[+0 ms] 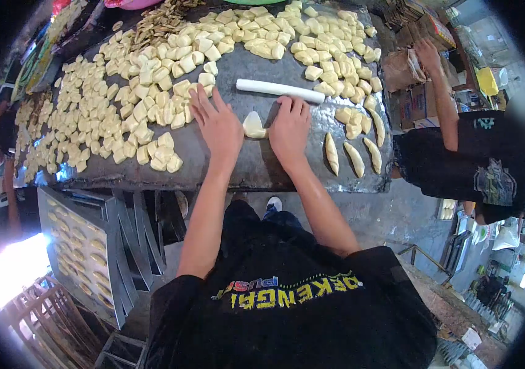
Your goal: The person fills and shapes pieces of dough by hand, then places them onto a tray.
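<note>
On the dark worktable [207,175], a small flattened piece of dough [254,125] lies between my two hands. My left hand [218,123] is just left of it, palm down, fingers spread towards the dough pieces [152,104] heaped on the left. My right hand [290,128] touches the dough's right edge with its fingers bent downward; whether it grips the edge is hidden. A white rolling pin [280,90] rests just beyond my right hand. Several long shaped dough rolls [353,160] lie to the right, beside a small cluster of dough pieces [353,121].
Many more dough pieces cover the table's far side. A tray of shaped dough [81,249] leans in a metal rack at the lower left. At the right, a person [472,157] reaches over cardboard boxes [413,107]. Another person is partly visible at the far left.
</note>
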